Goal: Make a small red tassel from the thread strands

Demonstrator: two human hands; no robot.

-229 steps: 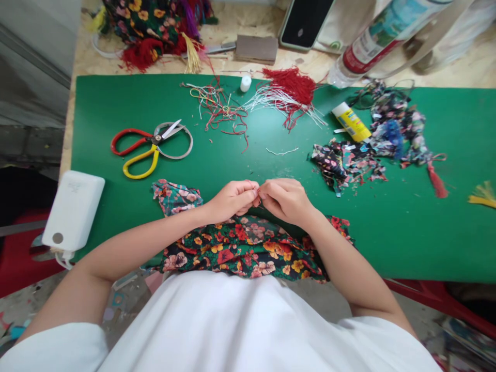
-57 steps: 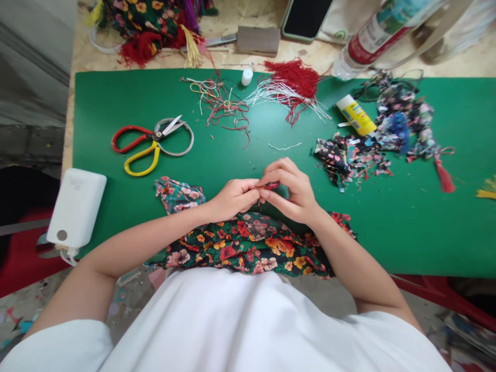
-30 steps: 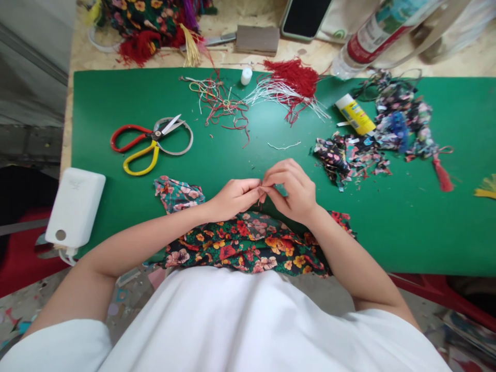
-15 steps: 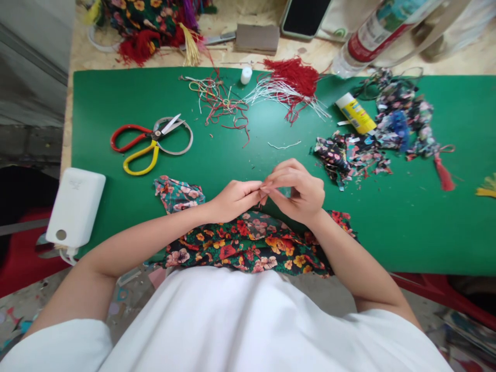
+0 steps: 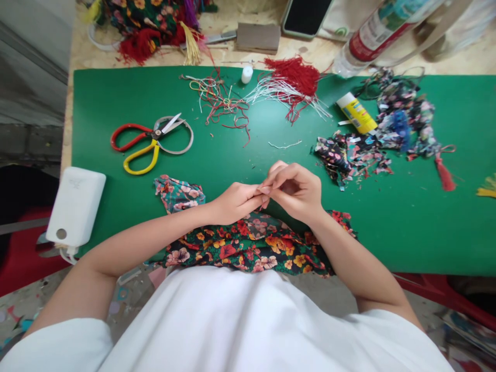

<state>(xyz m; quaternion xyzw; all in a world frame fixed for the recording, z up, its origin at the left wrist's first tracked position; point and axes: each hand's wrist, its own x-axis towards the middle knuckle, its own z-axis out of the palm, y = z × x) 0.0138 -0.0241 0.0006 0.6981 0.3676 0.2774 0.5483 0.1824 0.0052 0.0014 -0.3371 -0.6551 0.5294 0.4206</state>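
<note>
Left hand (image 5: 236,200): loosely curled, fingertips pinched together and meeting those of the other hand.
Right hand (image 5: 296,190): fingers bent, arched slightly higher, tips turned toward the left.
Forearms: bare, both angled inward from the elbows.
Pinched item: too small to tell.

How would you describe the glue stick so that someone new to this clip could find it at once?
Start at the green mat and go to its far right part, just below the plastic bottle. The glue stick lies there on its side, next to the pile of floral fabric scraps. It is the only smooth yellow tube with a white end among soft scraps and threads.
</note>
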